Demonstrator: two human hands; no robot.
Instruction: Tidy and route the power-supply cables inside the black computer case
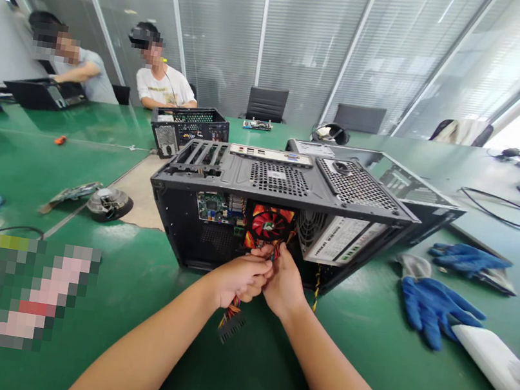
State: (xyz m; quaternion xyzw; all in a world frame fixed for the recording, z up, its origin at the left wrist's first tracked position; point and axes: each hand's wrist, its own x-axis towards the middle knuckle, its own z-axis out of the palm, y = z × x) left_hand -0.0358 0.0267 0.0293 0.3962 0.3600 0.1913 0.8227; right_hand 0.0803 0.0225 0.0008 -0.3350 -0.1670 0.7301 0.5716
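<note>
A black computer case (233, 181) lies in front of me with its side open. My left hand (243, 278) is closed around a bundle of power supply cables (234, 308), whose wide black connector (230, 331) hangs below the fist. Close against it, my right hand (283, 283) pinches the same bundle higher up. Just behind my fingers sits a red and black cooling fan (269, 224). A power supply (343, 241) is mounted at the right, and part of the motherboard (212, 207) shows at the left. My hands hide the bundle's middle.
Blue work gloves (434, 302) and a white device (498, 367) lie to the right. Left of the case are a heatsink fan (109, 204) and cables (15, 230). Another case (417, 186) stands behind. Two people (164, 84) work across the green table (91, 307).
</note>
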